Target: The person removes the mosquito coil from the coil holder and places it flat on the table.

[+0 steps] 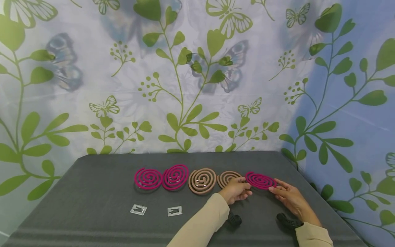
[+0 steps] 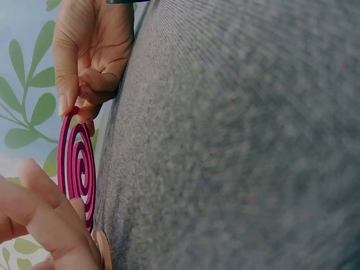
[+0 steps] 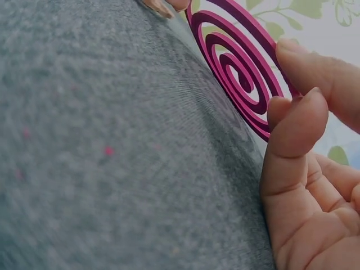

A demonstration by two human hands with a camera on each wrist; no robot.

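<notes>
A pink mosquito coil (image 1: 260, 180) is at the right end of a row of coils, between my two hands. My right hand (image 1: 290, 197) pinches its right edge between thumb and fingertips, plainly seen in the right wrist view. At its left edge my left hand (image 1: 237, 189) holds on with its fingertips, though the exact contact is partly hidden. The coil's flat spiral (image 3: 242, 73) looks tilted, with a shadow on the cloth beneath. Just left of it lies a brown coil (image 1: 226, 176), partly covered by my left hand.
Further left in the row are another brown coil (image 1: 194, 181) and two pink coils, one at the far left (image 1: 145, 170) and one beside it (image 1: 182, 167). Two metal coil stands, left (image 1: 133, 209) and right (image 1: 169, 212), lie nearer on the grey cloth (image 1: 92, 199). A leaf-patterned curtain (image 1: 197, 85) hangs behind.
</notes>
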